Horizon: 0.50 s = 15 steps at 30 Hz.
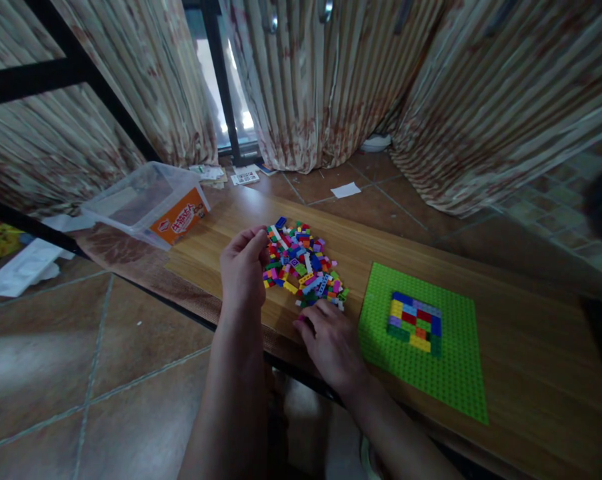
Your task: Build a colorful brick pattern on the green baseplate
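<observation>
A pile of loose toy building bricks (303,260) in many colours lies on the wooden bench. My left hand (243,263) is at the pile's left edge, thumb and fingertips pinched together; whatever is between them is hidden. Near the front of the pile, my right hand (333,343) has curled fingers, and a small pink brick (300,319) shows at its thumb and fingertips. To the right lies a green studded baseplate (461,373). A flat, roughly square block of joined bricks (415,323) in blue, yellow, red, green and other colours sits on it.
A clear plastic box (125,200) with an orange label stands at the bench's left end. Patterned curtains (321,87) hang behind. Papers (345,190) lie on the tiled floor beyond the bench, and a dark metal frame (95,80) crosses the left side.
</observation>
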Available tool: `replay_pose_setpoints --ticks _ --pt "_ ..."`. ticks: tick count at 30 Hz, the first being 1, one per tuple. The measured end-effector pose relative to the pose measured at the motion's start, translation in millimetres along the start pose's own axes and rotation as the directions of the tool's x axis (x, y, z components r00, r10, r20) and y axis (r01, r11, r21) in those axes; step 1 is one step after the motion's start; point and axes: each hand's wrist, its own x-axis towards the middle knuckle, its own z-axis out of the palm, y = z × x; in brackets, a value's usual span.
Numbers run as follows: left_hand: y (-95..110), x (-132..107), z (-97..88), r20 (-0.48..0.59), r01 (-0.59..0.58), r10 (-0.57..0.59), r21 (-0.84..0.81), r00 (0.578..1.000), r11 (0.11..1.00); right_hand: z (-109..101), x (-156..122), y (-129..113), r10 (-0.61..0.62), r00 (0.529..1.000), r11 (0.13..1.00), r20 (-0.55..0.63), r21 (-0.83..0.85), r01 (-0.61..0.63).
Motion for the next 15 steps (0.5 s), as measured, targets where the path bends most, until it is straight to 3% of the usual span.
replay_pose_setpoints --ticks 4,8,11,15 --pt "-2 0 -1.7 0.049 0.036 -0.038 0.038 0.998 0.999 -5 1 6 0.018 0.998 0.974 -0.054 0.225 -0.005" --pt "-4 -7 3.0 0.259 0.064 -0.126 0.237 0.958 0.969 -24 7 19 0.134 0.976 0.872 -0.169 0.489 -0.035" --pt "-8 -19 13.3 0.455 0.053 -0.241 0.387 0.857 0.921 -42 11 31 0.202 0.949 0.85 -0.241 0.525 -0.047" --pt "-19 -37 31.5 0.604 0.064 -0.363 0.457 0.71 0.887 -56 9 45 0.22 0.938 0.853 -0.269 0.52 -0.051"
